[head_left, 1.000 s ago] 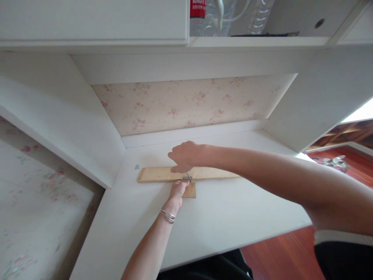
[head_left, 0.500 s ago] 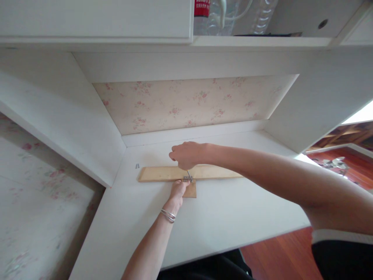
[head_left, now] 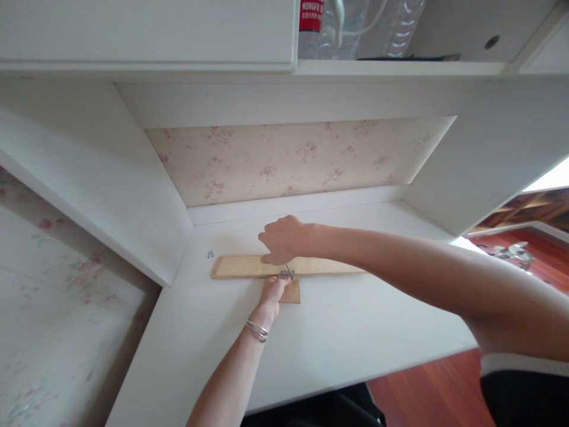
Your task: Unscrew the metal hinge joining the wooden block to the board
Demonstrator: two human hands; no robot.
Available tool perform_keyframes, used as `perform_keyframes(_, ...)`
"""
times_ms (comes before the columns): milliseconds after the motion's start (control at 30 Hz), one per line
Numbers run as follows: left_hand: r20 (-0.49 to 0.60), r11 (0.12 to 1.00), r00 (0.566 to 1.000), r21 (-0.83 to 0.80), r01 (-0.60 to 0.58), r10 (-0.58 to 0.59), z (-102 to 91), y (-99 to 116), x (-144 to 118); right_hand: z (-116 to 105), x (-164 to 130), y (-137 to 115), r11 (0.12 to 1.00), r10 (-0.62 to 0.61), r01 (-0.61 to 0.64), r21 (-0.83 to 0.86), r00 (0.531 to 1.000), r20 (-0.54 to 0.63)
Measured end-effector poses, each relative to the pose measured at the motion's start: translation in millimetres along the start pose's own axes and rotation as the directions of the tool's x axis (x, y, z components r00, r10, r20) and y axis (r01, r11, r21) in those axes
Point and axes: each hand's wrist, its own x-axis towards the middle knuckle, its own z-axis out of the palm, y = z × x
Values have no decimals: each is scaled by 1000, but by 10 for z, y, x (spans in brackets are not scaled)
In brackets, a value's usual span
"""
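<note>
A long light wooden board [head_left: 242, 267] lies across the white desktop. A small brown wooden piece [head_left: 292, 292] adjoins its near edge, and a small metal hinge [head_left: 287, 274] sits where the two meet. My left hand [head_left: 272, 290] is closed on the small wooden piece, its thumb by the hinge. Above the board, my right hand [head_left: 284, 237] is closed around a screwdriver [head_left: 290, 270]. Only the metal shaft shows, slanting down to the hinge; the handle is hidden in the hand. Screws [head_left: 210, 254] lie left of the board's far corner.
The white desktop [head_left: 355, 332] is bounded by side panels [head_left: 146, 178] and a low back strip [head_left: 288, 198]. Overhead, an open cabinet shelf [head_left: 400, 68] holds plastic bottles [head_left: 311, 26]. Red wooden floor [head_left: 427, 385] lies beyond the front edge.
My right hand has turned slightly over the screwdriver, its fingers shifting. My left hand, the board and the screws keep their places; the whole view moves down a little.
</note>
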Motion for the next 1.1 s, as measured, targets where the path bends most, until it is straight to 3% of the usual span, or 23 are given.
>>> perform_keyframes(67, -12, 1000, 1000, 2, -4, 4, -2, -5, 5, 11, 2, -9, 1000, 13, -13, -14, 1000, -27)
perform_keyframes(200, -11, 1000, 1000, 2, -2, 2, -4, -19, 20, -6, -7, -19, 992, -122, 122, 19, 992, 41)
perform_keyframes(400, -13, 1000, 1000, -8, -7, 7, -2, -24, 22, 5, 2, -35, 999, -4, 2, -33, 997, -77)
perform_keyframes(567, -17, 1000, 1000, -7, 3, -3, -4, -27, 23, -14, 5, -51, 999, -38, 38, -4, 999, -2)
perform_keyframes(767, -8, 1000, 1000, -25, -2, 2, 3, -9, 11, 14, 28, -71, 999, 39, -41, -25, 995, -87)
perform_keyframes(933, -7, 1000, 1000, -20, -5, 5, -1, -16, 4, -9, 20, -52, 1000, -22, 22, -2, 999, 35)
perform_keyframes(1100, 6, 1000, 1000, -21, 1, -1, -3, -27, 16, 4, 40, -52, 997, 69, -71, -15, 995, -76)
